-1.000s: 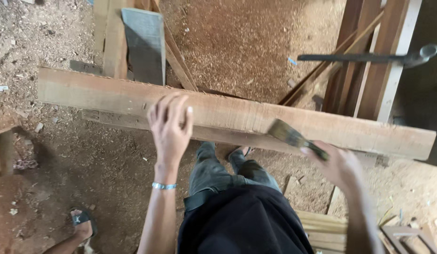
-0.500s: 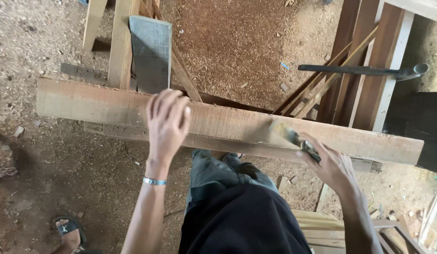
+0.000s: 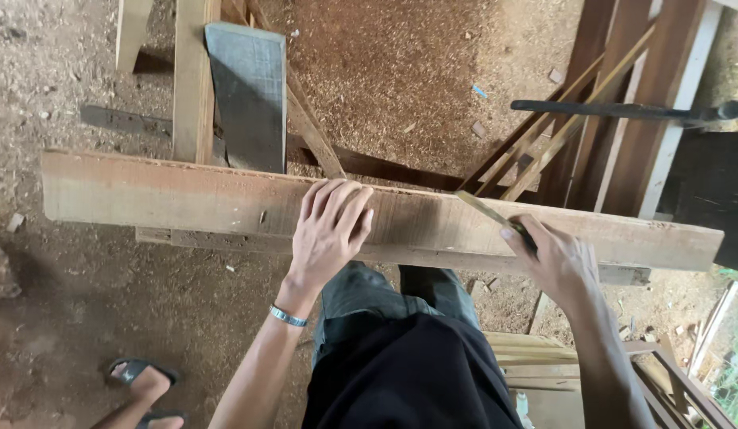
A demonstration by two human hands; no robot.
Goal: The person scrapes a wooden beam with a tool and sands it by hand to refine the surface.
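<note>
One camera only, worn on the head, looking steeply down from close above the plank [image 3: 226,202]. The person's own legs sit below the plank, the sawdust floor [image 3: 432,71] beyond it.

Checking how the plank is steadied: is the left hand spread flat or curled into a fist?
Spread flat: the left hand lies palm-down, fingers extended, on the plank.

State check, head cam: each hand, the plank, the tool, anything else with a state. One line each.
left hand: flat, palm down on the plank, fingers spread
right hand: closed around the tool's handle
flat tool: held, blade angled across the plank's top face
plank: lying crosswise on a wooden frame, unpainted
grey board: leaning on the frame behind the plank
dark metal bar: resting across upright timbers, untouched
</note>
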